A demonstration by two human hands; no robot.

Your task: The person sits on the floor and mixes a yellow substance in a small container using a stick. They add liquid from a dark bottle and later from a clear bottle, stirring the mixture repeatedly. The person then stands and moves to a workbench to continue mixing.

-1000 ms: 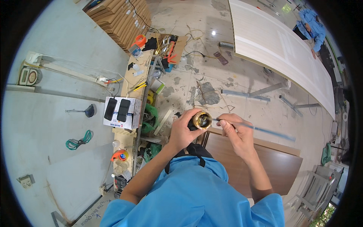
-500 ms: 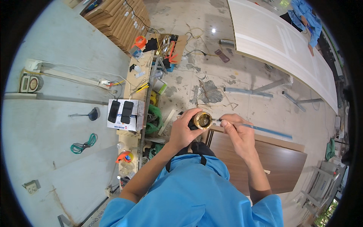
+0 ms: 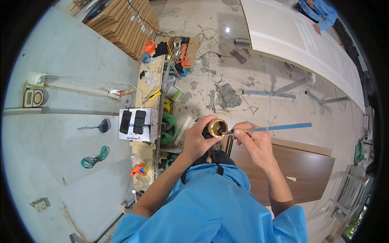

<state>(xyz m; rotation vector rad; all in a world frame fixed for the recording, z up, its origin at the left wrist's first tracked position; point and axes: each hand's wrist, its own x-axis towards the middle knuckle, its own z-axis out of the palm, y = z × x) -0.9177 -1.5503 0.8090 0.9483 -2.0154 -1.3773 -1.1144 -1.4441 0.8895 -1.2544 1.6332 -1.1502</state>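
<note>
My left hand (image 3: 198, 137) is wrapped round a small open jar (image 3: 218, 121), whose rim is smeared golden brown and whose inside looks dark. To its right, my right hand (image 3: 253, 141) pinches a slim brush-like tool with a long, flat blue handle (image 3: 285, 126). The tool's dark tip lies in the jar's mouth, and its handle sticks out to the right past my fingers. Both hands are in front of my blue shirt, above the floor. What exactly the tip looks like inside the jar is too small to tell.
A brown wood panel (image 3: 279, 172) lies below my right arm. At left, a narrow bench holds two phones (image 3: 139, 122) on a white box (image 3: 152, 129), and tape (image 3: 149, 46). A large white board (image 3: 296, 40) stands far right, with another person (image 3: 320, 14) beside it. Metal legs (image 3: 269, 94) are near it.
The tool has come left, its tip passing from beside the jar into its mouth, and its handle end has tilted upward. The other person's hand has shifted along the board.
</note>
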